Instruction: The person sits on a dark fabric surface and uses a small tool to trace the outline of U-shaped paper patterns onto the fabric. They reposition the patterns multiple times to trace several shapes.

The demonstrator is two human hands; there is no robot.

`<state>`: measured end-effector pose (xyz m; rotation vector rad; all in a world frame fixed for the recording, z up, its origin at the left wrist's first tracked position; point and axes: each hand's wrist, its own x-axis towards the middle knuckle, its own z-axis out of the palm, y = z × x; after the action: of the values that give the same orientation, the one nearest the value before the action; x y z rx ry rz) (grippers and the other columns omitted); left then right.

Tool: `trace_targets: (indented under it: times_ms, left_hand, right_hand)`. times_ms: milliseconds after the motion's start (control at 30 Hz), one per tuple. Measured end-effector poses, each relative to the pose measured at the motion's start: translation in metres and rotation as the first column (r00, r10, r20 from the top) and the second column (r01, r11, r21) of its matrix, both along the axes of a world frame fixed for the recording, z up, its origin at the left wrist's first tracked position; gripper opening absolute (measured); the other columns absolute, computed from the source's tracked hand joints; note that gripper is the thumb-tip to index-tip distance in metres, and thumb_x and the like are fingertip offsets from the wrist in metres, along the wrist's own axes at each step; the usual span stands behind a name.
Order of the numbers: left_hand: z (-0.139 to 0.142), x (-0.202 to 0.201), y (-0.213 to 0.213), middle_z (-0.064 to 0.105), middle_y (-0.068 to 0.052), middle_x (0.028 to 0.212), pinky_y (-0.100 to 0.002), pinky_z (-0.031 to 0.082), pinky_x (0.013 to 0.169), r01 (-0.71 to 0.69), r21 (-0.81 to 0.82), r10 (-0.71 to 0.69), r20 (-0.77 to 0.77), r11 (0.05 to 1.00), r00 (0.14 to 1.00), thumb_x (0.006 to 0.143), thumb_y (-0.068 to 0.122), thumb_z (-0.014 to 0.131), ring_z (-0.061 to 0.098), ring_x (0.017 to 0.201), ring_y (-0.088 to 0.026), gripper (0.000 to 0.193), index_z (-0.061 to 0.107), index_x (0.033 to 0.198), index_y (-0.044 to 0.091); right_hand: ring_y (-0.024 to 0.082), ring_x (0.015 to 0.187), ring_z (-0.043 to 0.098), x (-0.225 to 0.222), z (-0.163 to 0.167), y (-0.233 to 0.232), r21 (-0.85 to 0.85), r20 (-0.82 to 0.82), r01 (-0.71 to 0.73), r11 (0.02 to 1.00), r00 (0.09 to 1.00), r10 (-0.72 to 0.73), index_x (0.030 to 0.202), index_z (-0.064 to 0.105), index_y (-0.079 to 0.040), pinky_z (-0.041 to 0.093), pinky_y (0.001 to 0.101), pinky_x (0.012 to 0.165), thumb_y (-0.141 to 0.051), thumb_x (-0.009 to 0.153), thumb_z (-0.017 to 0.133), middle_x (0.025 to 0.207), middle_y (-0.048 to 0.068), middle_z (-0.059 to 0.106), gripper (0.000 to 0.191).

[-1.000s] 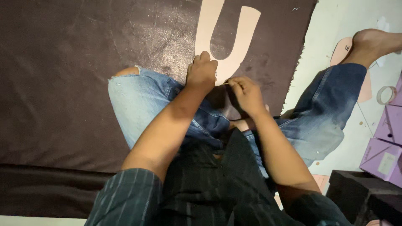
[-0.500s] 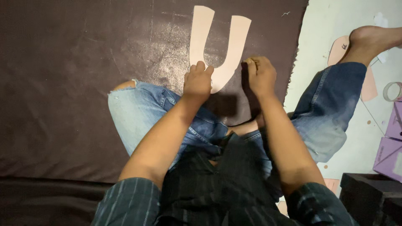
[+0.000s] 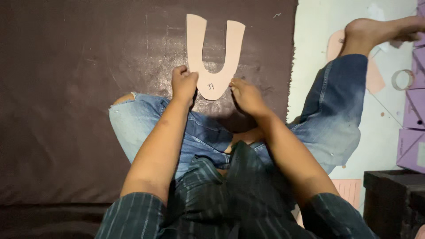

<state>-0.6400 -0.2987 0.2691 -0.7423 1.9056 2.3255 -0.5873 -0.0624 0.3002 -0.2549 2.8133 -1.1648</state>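
A pale pink U-shaped card template (image 3: 214, 53) lies flat on a large dark brown sheet of material (image 3: 66, 88) spread on the floor. My left hand (image 3: 183, 84) rests on the template's lower left edge, fingers curled down onto it. On the lower right edge of the template, the fingertips of my right hand (image 3: 246, 95) press down. I sit cross-legged in torn blue jeans, knees on the dark sheet.
My bare right foot (image 3: 376, 30) reaches out over the pale floor at the upper right. Purple boxes (image 3: 414, 128) stack at the right edge, with a tape ring (image 3: 402, 79) near them. A black box (image 3: 394, 199) stands at the lower right. Pink card pieces (image 3: 375, 77) lie on the floor.
Both hands have slid the U-shaped template away from my lap, further out onto the dark sheet. The view has tilted, so the whole template now shows.
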Motion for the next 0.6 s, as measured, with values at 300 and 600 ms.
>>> trace_targets:
  times_ms: [300, 600]
  left_hand:
    - [0.049, -0.038, -0.038, 0.064, -0.012, 0.098, -0.031, 0.047, 0.067, 0.041, 0.307, -0.003, -0.125, 0.951, 0.992, 0.092, -0.008, 0.059, 0.055, 0.081, -0.019, 0.019, 0.069, 0.103, 0.004]
    - [0.026, -0.05, -0.039, 0.062, -0.008, 0.137, -0.031, 0.057, 0.092, 0.257, -0.008, -0.246, -0.321, 0.966, 0.914, 0.097, -0.003, 0.069, 0.067, 0.111, -0.019, 0.005, 0.072, 0.098, 0.0]
  right_hand:
    - [0.016, 0.075, 0.067, -0.004, -0.027, 0.037, -0.603, 0.396, 0.367, 0.708, 0.908, -0.132, 0.119, 0.069, 0.005, 0.057, 0.03, 0.071, -0.015, 0.1, 0.057, 0.115, 0.017, 0.073, 0.03]
    - [0.005, 0.064, 0.053, -0.022, 0.035, 0.041, -0.811, 0.576, 0.469, 0.35, 0.747, 0.334, 0.123, 0.071, 0.006, 0.043, 0.021, 0.056, -0.02, 0.107, 0.06, 0.082, -0.001, 0.063, 0.033]
